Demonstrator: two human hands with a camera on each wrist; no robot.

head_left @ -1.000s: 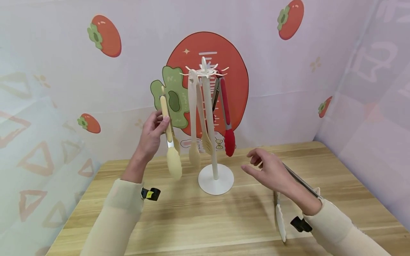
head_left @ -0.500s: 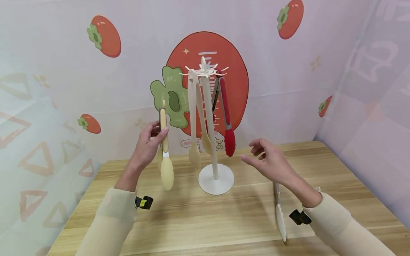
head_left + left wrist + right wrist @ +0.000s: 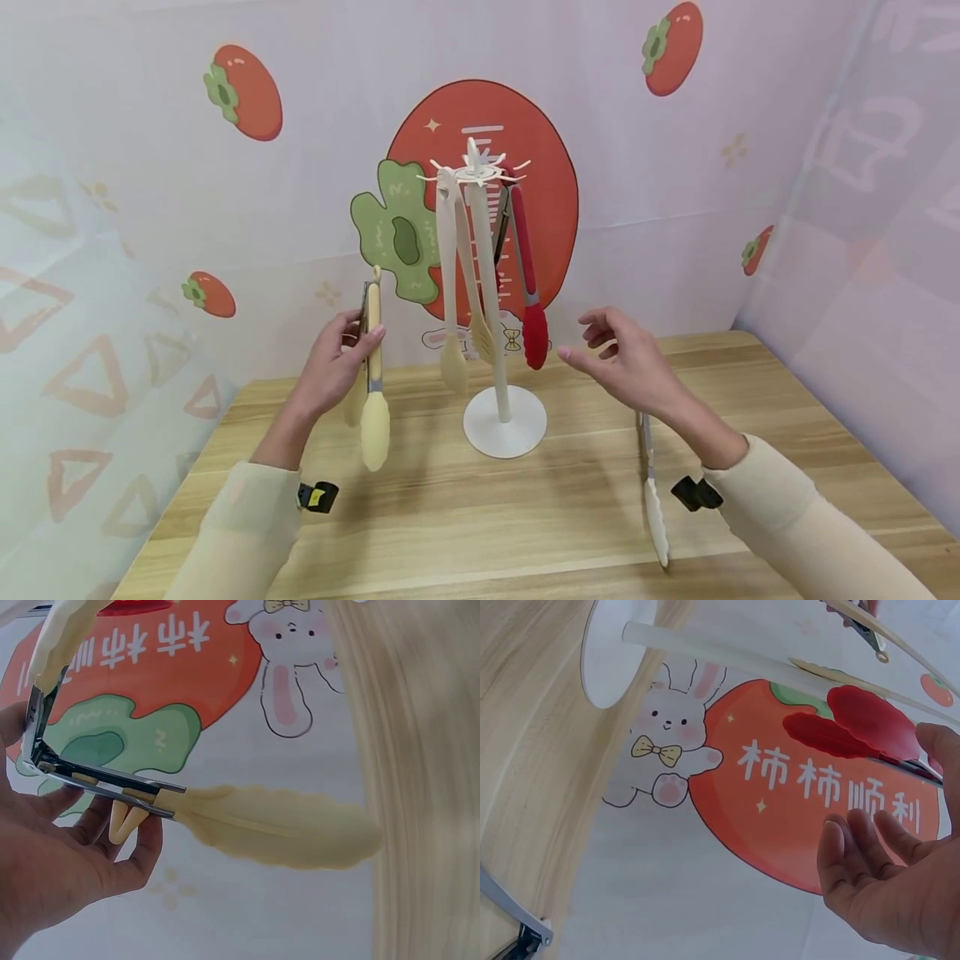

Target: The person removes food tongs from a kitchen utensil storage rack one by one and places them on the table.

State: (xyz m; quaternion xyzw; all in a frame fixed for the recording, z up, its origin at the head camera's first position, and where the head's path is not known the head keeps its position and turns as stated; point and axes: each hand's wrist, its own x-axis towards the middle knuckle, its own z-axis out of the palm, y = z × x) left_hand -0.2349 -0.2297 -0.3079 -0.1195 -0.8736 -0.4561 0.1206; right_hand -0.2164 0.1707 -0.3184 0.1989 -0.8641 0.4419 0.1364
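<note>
My left hand (image 3: 330, 365) grips pale yellow food tongs (image 3: 375, 433) by the handles, left of a white hanging stand (image 3: 506, 437). In the left wrist view the tongs (image 3: 277, 829) are spread apart, fingers and thumb on the handles. Red-tipped tongs (image 3: 535, 337) and cream tongs (image 3: 452, 358) with a spoon end and a fork end hang from the stand's hooks. Just right of the red tongs my right hand (image 3: 630, 362) hovers with relaxed fingers, holding nothing. White-tipped tongs (image 3: 656, 517) lie on the table below that hand, their upper end partly hidden by the forearm.
The wooden table (image 3: 450, 517) spreads beneath the stand. Behind it rises a pale backdrop (image 3: 637, 183) printed with persimmons. The stand's top carries a ring of thin hooks (image 3: 477, 173), several with nothing on them.
My left hand has moved down and leftward with the pale yellow tongs, away from the stand. My right hand has barely shifted.
</note>
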